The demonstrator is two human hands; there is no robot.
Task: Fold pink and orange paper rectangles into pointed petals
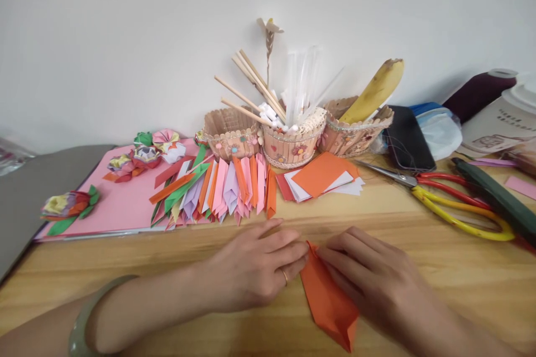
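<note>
A folded piece of orange paper [324,295] lies on the wooden table, its upper end pointed and its lower end creased. My right hand [371,270] covers its right side, with bent fingers gripping it near the top point. From the left, my left hand [263,265] reaches in with curled fingers, their tips at the paper's upper left edge; the thumb is hidden. Just beyond my hands stands a row of folded paper strips [230,189] in pink, purple, orange and green. Flat orange and white sheets [320,173] are stacked to its right.
Craft-stick baskets [291,148] line the wall, holding sticks, clear tubes and a banana [374,89]. Scissors [456,189], a dark green tool [498,201] and a phone [408,136] lie to the right. Paper flowers [144,156] sit on a pink sheet [121,206] at left.
</note>
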